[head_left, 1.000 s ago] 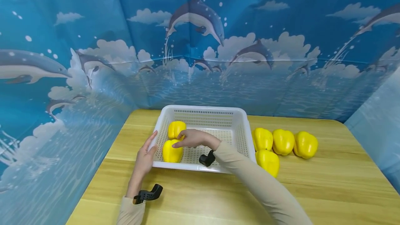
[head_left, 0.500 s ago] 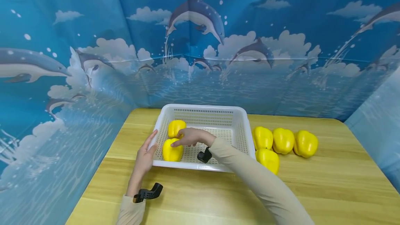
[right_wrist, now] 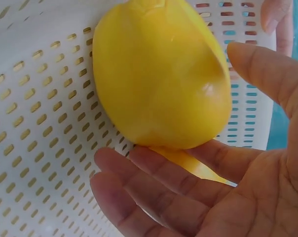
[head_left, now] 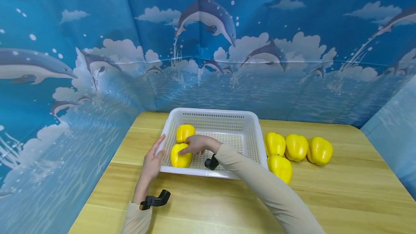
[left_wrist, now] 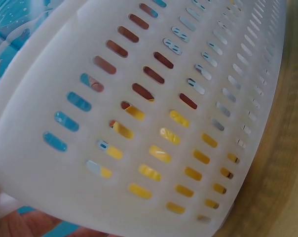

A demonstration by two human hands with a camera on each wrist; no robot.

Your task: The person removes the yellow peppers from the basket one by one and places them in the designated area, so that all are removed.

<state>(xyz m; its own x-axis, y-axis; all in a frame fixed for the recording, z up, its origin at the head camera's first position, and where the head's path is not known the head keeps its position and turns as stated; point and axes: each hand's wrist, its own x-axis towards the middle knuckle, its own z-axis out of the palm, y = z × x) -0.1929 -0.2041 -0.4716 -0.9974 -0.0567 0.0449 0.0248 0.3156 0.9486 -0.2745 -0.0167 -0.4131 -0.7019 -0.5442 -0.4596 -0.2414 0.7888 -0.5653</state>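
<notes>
A white slotted plastic basket [head_left: 214, 112] stands on the table, with two yellow bell peppers inside along its left end. My left hand [head_left: 151, 163] holds the basket's left rim, and its fingertips [left_wrist: 35, 223] show below the rim in the left wrist view. My right hand [head_left: 199, 144] reaches in over the front bell pepper [head_left: 180, 159]. In the right wrist view, its thumb lies at one side of this pepper [right_wrist: 159, 79] and its spread, fairly straight fingers touch the other side. The rear bell pepper [head_left: 185, 132] sits just behind, partly hidden by the hand.
Outside the basket's right wall several more yellow bell peppers [head_left: 296, 147] rest together, one [head_left: 280, 168] in front of the others. The wooden table [head_left: 354, 187] ends at a blue dolphin-print curtain [head_left: 208, 89] behind and at the left.
My right hand has shifted very slightly at the front pepper, its fingers dropping a little between the two peppers. The left hand, basket and peppers stay put; the head view moves slightly.
</notes>
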